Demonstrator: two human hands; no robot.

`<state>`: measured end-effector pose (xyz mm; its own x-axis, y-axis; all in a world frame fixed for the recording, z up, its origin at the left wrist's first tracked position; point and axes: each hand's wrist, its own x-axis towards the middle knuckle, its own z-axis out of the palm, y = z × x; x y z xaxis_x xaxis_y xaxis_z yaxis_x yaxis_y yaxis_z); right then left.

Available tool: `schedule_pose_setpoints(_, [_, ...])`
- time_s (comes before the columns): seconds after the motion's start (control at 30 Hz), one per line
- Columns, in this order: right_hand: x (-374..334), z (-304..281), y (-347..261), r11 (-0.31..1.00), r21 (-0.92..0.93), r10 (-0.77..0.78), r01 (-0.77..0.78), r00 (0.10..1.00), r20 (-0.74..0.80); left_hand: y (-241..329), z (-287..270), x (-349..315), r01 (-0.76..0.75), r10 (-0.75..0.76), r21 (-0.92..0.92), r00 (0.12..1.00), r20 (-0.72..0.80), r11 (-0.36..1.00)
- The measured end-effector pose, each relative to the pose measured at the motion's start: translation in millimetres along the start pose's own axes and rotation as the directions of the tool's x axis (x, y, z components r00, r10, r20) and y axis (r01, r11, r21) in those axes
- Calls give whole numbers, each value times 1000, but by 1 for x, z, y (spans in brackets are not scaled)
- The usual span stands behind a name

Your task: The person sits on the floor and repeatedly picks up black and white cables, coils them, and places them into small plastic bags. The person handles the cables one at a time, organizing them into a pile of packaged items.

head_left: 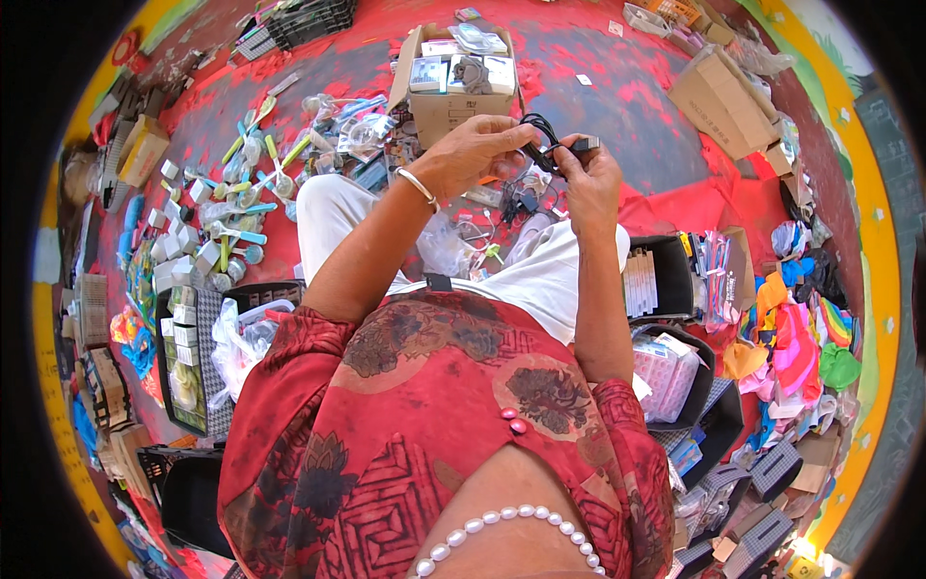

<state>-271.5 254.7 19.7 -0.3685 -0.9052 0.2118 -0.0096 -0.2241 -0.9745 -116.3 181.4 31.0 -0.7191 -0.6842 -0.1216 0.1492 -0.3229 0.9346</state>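
A coiled black cable (542,135) hangs between my two hands, in front of a cardboard box. My left hand (479,150) pinches the loops of the coil from the left side. On the other side, my right hand (590,179) is closed on the cable near its dark plug end (585,145), which sticks out past the fingers. Below the hands, on the floor between my legs, lie more loose cables (526,198) and small white plugs, along with a clear plastic bag (446,246).
An open cardboard box (453,116) full of packages stands straight ahead. Scoop-like utensils (253,183) and small white boxes (183,236) cover the left floor. Baskets (193,415) flank me. Another carton (723,101) stands far right, with colourful fabrics (796,338) nearer.
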Motion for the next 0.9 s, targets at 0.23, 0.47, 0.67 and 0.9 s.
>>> schedule_pose_setpoints(0.23, [-1, -13, -10, 969, -242, -3, 47, 984, 179, -8, 2, 1, -15, 17, 22, 998, -65, 1000])
schedule_pose_setpoints(0.47, [5, -4, -15, 993, -99, -69, 61, 995, -75, -7, 16, 2, 6, 6, 127, 996, -93, 992])
schedule_pose_setpoints(0.67, [-6, -2, -27, 926, -346, -205, 153, 972, -116, -10, 21, 1, 83, -93, -70, 986, -141, 994])
schedule_pose_setpoints(0.9, [-11, -8, -36, 511, -672, -435, 535, 836, 334, -14, 21, 3, 49, -51, -16, 979, -199, 999])
